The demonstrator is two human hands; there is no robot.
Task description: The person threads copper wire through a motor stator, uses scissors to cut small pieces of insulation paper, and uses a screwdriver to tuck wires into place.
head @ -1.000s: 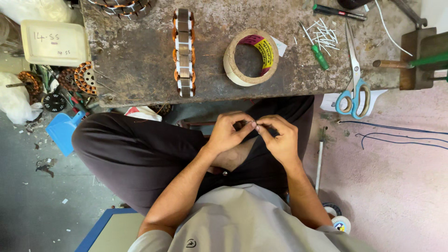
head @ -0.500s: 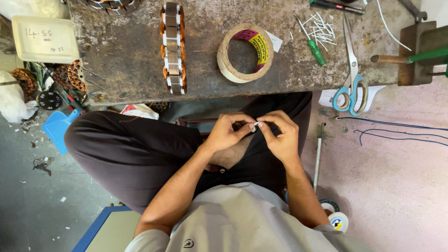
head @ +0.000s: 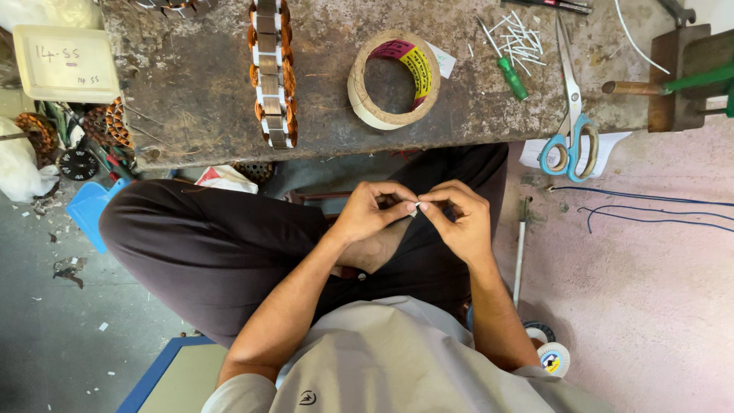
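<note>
My left hand (head: 372, 212) and my right hand (head: 457, 221) meet above my lap, fingertips pinched together on a tiny white piece (head: 413, 208). Most of that piece is hidden by the fingers. I sit cross-legged in dark trousers in front of a low worn bench (head: 191, 84). On the bench, beyond my hands, lie a roll of tan tape (head: 359, 95) and a long wound stator strip with copper coils (head: 272, 73).
Blue-handled scissors (head: 569, 126), a green-handled screwdriver (head: 511, 75) and several short white sleeves (head: 524, 42) lie on the bench at right. A cream tray (head: 65, 63) sits at left above copper-wound parts (head: 107, 126). Blue wires (head: 650, 210) trail on the pink floor.
The view has shifted slightly left. My hands stay together above my lap, fingers working the small white piece, which shows a little more between the fingertips.
</note>
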